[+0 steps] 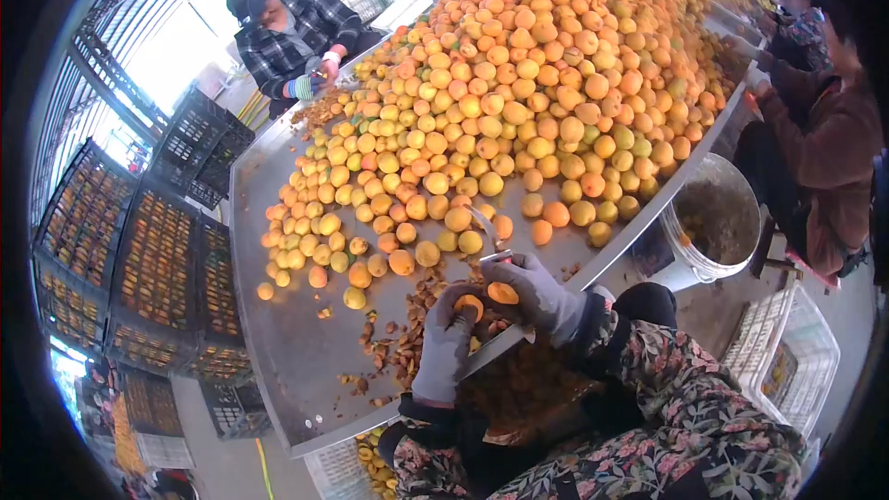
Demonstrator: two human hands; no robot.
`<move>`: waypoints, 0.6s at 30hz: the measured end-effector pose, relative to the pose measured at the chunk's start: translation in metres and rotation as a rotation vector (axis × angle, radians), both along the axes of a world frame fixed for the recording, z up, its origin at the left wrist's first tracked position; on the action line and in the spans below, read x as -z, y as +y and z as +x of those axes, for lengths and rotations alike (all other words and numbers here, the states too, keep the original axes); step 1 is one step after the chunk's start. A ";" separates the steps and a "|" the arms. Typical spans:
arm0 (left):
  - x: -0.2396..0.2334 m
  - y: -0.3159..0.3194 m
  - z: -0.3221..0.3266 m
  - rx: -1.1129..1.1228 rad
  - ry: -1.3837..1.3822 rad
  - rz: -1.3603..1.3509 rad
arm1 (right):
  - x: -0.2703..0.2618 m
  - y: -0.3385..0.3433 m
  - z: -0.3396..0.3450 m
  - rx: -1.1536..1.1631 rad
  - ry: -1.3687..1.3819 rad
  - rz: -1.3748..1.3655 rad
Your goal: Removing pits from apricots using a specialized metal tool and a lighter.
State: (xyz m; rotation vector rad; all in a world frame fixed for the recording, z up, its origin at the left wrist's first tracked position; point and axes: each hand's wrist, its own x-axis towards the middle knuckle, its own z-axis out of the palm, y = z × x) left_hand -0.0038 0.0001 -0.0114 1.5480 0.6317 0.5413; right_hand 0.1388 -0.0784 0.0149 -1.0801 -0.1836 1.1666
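Observation:
My left hand, in a grey glove, grips an apricot half with its orange cut face showing. Close beside it, my gloved right hand holds a second apricot half and a small knife, whose curved blade points up and away from me. Both hands are above the near edge of a metal table. Brown apricot pits lie scattered below and left of them. Beyond my hands rises a large heap of whole apricots. My fingers partly hide both halves and the knife handle.
A white bucket stands right of the table, near a white plastic crate. Another crate with apricot halves sits under the near edge. Stacked black crates are at left. A person works across the table; others sit at right.

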 end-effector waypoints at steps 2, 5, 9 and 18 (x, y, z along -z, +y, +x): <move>-0.021 -0.009 0.007 0.013 0.046 -0.205 | 0.009 -0.001 0.004 -0.034 -0.012 0.002; 0.010 -0.004 0.006 -0.059 -0.003 -0.075 | 0.008 0.000 -0.004 -0.111 0.020 -0.025; 0.014 -0.006 0.014 -0.123 0.002 0.099 | 0.021 0.004 0.001 -0.132 0.075 0.066; 0.030 0.004 0.005 -0.279 0.033 -0.268 | 0.023 0.006 -0.011 -0.144 0.008 0.073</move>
